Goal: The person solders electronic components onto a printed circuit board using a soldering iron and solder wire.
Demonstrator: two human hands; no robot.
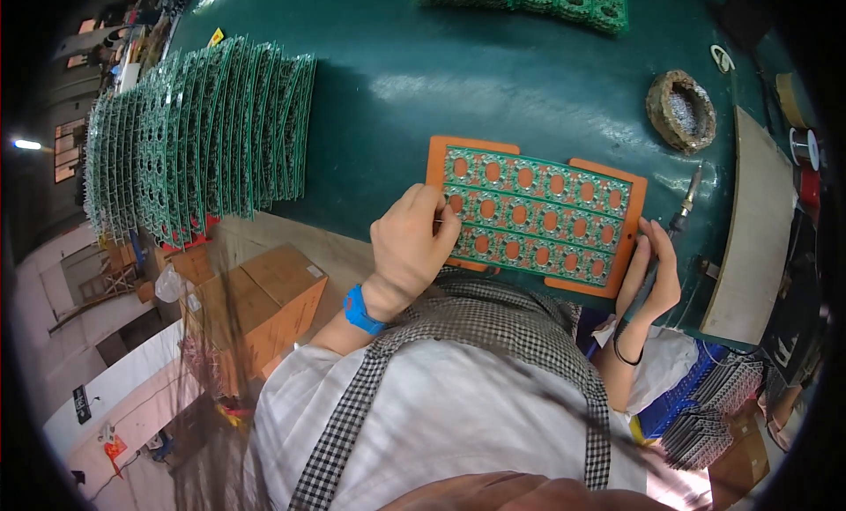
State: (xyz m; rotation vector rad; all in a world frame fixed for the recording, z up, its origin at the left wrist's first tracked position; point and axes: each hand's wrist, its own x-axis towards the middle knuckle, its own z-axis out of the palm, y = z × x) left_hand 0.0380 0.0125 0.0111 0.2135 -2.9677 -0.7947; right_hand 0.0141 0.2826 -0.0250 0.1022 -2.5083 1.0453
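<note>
A green circuit board panel (536, 213) with rows of round openings lies on an orange fixture plate (636, 213) in front of me. My left hand (412, 233) is closed at the panel's left edge, thumb and index finger pinched there; the fingertips are partly hidden. Along the fixture's right edge rests my right hand (654, 273), its fingers bent round the dark handle of a soldering iron (677, 222). The iron's metal tip points away from me, off to the right of the fixture.
Many green boards (207, 141) stand in a packed row at left; another stack (564, 2) lies at the far edge. A rough round pot (681, 112) stands at right, beside a pale board (749, 220). Cardboard boxes (264, 304) sit below the table at left.
</note>
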